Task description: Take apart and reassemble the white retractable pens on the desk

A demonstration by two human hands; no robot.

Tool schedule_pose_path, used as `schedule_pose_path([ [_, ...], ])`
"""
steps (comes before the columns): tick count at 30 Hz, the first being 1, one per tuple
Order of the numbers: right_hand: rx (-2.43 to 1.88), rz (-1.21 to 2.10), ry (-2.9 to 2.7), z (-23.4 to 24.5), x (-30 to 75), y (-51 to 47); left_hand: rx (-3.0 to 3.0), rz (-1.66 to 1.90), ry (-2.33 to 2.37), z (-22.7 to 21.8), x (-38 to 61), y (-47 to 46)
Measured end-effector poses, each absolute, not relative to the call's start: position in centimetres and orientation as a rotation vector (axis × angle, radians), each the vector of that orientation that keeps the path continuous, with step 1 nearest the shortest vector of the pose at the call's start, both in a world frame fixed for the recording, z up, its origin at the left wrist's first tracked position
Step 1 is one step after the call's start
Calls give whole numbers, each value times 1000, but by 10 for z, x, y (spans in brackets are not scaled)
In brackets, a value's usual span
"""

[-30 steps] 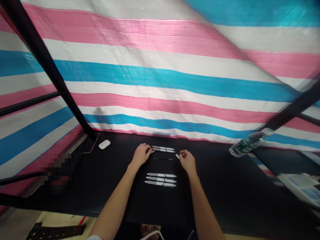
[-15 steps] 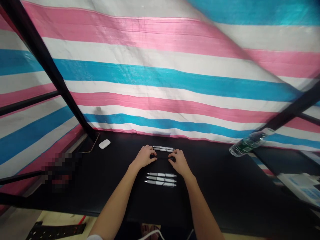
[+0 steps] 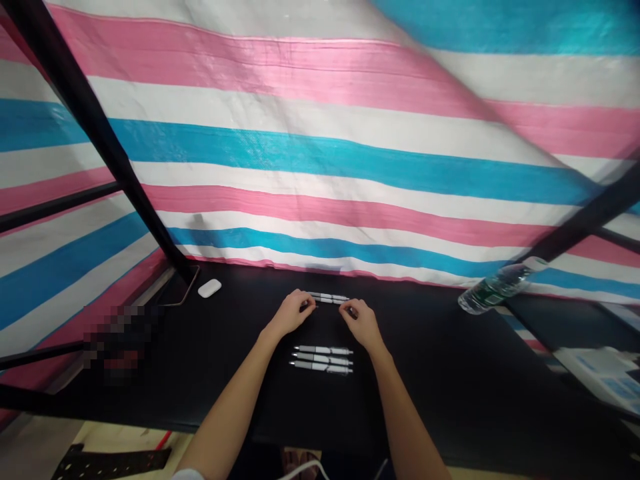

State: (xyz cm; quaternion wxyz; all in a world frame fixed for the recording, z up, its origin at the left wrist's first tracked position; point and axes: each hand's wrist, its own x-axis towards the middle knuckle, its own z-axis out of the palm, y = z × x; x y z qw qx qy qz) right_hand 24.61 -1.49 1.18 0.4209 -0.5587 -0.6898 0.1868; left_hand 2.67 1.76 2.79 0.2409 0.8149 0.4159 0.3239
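Both my hands reach over a black table [image 3: 450, 373]. My left hand [image 3: 291, 312] has its fingertips pinched together just left of two white pens [image 3: 329, 298] that lie side by side at the far end. My right hand [image 3: 363, 321] is pinched the same way just right of those pens. A thin dark rod seems to run between the two pinches, but it barely shows against the black top. Closer to me, three white pens [image 3: 323, 359] lie in a neat row, untouched.
A striped pink, white and blue tarp [image 3: 320, 153] hangs close behind the table. A white mouse [image 3: 209, 288] and a tablet [image 3: 176, 288] lie at the far left by a black frame post [image 3: 100, 140]. A plastic water bottle [image 3: 493, 288] lies at the right.
Both hands closed in on the ends of the thin dark rod that lay on the table, then moved slightly away from me toward the two far pens. The rod's former spot is bare.
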Motion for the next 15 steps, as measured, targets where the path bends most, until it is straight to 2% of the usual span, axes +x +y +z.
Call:
schedule_pose_path([
  [6,-1229,862,-1260,10,238,-11,1948,1090,1139,27,33,17],
  [15,-973,1273,-825,18,225,-15,1534,1138,983,23,35,20],
])
